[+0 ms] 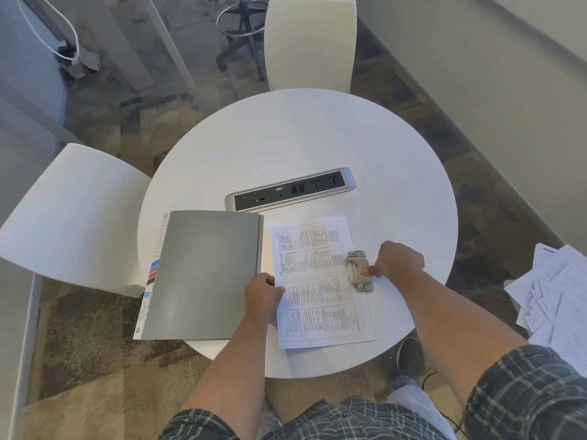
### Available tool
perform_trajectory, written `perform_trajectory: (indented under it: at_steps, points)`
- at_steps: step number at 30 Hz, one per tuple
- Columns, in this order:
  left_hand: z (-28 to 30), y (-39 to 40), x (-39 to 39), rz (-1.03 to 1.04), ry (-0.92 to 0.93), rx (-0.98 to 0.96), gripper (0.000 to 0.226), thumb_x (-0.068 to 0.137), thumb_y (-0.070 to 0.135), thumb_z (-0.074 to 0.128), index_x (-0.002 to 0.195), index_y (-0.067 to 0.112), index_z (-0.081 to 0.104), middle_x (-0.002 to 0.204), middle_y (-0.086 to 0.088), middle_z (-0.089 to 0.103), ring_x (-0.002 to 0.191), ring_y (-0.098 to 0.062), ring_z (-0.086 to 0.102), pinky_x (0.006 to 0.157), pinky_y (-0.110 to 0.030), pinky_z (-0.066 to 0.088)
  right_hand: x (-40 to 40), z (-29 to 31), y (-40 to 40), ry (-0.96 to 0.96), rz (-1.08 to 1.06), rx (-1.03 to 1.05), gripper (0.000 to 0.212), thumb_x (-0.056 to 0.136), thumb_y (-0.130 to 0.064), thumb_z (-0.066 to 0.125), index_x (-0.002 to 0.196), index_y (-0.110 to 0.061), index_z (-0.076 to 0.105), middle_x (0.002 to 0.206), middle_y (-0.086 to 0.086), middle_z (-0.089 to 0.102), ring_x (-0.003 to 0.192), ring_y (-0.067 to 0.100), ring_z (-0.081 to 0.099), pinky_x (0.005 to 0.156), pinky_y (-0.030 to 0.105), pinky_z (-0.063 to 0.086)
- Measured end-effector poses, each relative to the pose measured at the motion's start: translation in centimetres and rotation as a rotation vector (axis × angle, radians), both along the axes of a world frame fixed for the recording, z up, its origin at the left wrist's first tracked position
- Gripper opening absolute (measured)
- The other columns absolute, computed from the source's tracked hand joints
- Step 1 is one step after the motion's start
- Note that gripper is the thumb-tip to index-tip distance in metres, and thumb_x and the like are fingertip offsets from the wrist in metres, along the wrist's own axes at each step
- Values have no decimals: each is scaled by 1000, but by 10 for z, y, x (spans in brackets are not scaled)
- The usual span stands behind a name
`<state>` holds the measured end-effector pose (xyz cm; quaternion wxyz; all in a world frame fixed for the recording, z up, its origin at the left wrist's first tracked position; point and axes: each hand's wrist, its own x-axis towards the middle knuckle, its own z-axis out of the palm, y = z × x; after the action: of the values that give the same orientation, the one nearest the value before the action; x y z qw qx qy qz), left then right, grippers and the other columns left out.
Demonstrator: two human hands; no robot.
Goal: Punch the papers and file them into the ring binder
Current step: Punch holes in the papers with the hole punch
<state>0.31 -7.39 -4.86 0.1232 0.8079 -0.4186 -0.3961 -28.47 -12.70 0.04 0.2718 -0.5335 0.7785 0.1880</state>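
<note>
A printed sheet of paper (317, 281) lies on the round white table (301, 144). A metal hole punch (357, 270) sits over the sheet's right edge. My right hand (398, 258) rests on the punch, its thumb pressing the lever. My left hand (262, 292) grips the sheet's left edge. To the left lies the grey ring binder (203, 274), with coloured index tabs showing along its left side.
A power and data socket strip (290, 189) is set into the table behind the sheet. Two white chairs stand at the far side (311, 42) and the left (73, 217). Loose papers (552, 296) pile up at the right, off the table.
</note>
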Motion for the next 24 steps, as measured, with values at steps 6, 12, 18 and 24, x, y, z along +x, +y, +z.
perform_trajectory:
  at_steps: [6, 12, 18, 24]
  points:
    - [-1, 0, 1, -12, -19, 7, 18, 82, 10, 73, 94, -2, 66, 95, -9, 71, 82, -22, 64, 64, -26, 48, -12, -12, -2, -76, -116, 62, 56, 69, -69, 80, 83, -18, 59, 80, -1, 66, 71, 18, 61, 75, 34, 48]
    - [-2, 0, 0, -7, -19, 2, 17, 82, 9, 73, 92, -1, 65, 94, -9, 71, 83, -23, 66, 63, -26, 49, -7, -5, 0, -36, -80, 22, 59, 69, -72, 77, 85, -20, 56, 79, -3, 63, 80, 21, 64, 70, 33, 45]
    - [3, 2, -4, -19, -24, -18, 15, 83, 7, 71, 80, 8, 55, 85, -5, 65, 73, -18, 58, 52, -20, 39, 6, -11, 41, -136, -129, -188, 41, 88, -63, 62, 86, -22, 62, 80, -4, 66, 77, 21, 65, 65, 29, 44]
    - [2, 2, 0, -29, -9, -32, 13, 81, 7, 72, 81, 6, 58, 91, -11, 70, 71, -18, 57, 52, -20, 39, 16, -16, 56, -326, -262, -255, 26, 99, -49, 52, 85, -28, 59, 79, -9, 64, 71, 13, 59, 63, 30, 40]
